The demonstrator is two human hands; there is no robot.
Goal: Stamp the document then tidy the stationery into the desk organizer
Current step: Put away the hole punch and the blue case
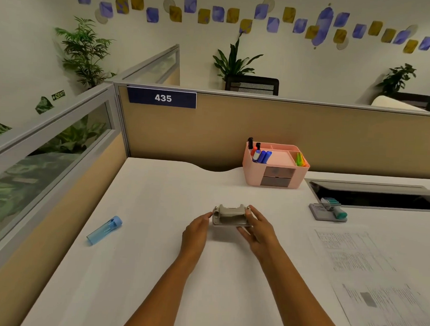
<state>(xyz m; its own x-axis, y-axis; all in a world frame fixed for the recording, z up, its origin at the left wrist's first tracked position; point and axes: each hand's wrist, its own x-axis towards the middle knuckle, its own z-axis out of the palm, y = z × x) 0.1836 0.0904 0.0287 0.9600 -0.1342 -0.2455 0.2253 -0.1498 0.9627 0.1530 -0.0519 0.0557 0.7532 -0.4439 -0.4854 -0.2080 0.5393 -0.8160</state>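
Near the middle of the white desk (157, 209), both hands close on a grey two-hole punch (232, 216). The left hand (196, 232) touches the punch's left end with its fingertips, the fingers curled and held together. The right hand (258, 228) wraps the right end, thumb along the near edge of the base and fingers over the far side. Whether the punch rests on the desk or is just lifted cannot be told.

Toward the desk's back edge, against the tan partition (308, 135), stands the pink desk organizer (275, 165). Its left compartment holds blue, red and black markers (261, 155), its right compartment orange and green highlighters (301, 159), and the middle tray is bare; two grey drawers face forward.

Right of the hands, beside a dark cable opening (380, 197) in the desktop, a teal-handled stamp (334, 207) lies on a grey ink pad (326, 213). Printed documents (367, 268) lie along the desk's right edge, running toward the near right corner.

Close to the desk's left edge lies a clear blue tube (104, 230), tilted on its side, well apart from everything else. A sign reading 435 (162, 98) is fixed to the partition's top left.
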